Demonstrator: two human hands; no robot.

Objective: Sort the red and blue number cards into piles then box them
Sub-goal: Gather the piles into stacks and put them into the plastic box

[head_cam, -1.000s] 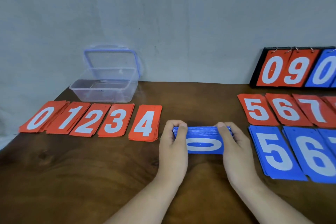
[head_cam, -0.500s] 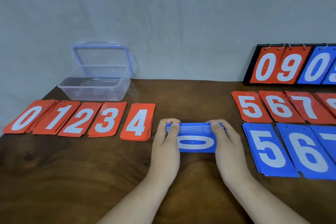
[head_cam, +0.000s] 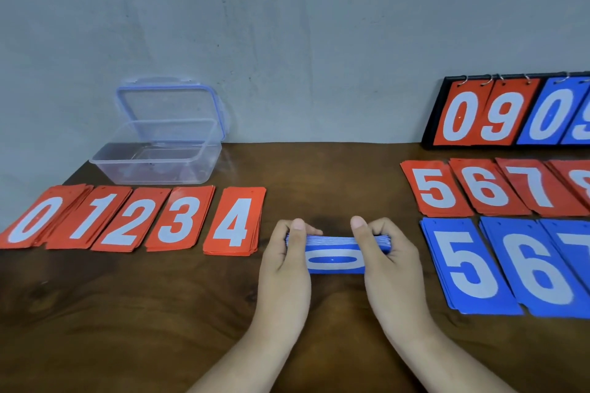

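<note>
Blue stack (head_cam: 335, 260), lower centre: on edge on table (head_cam: 143, 313); left hand (head_cam: 284, 268) and right hand (head_cam: 391, 265) each clasped one end.
Left red piles (head_cam: 134, 217), right red piles (head_cam: 488, 190), blue piles (head_cam: 469, 268): laid out, ungathered.
Box (head_cam: 153, 166), upper left: open, no cards seen inside.
Boxing judged not begun.

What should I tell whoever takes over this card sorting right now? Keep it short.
Hands: left hand and right hand each grip one end of the blue stack, held on edge with a 0 facing the camera.
Cards: red piles 0 to 4 lie at left, red piles from 5 up at right, blue piles from 5 up in front of those.
Box: clear box stands open behind the left reds, no cards in it.
Done: cards laid out by colour and number.
Left: box everything.
</note>
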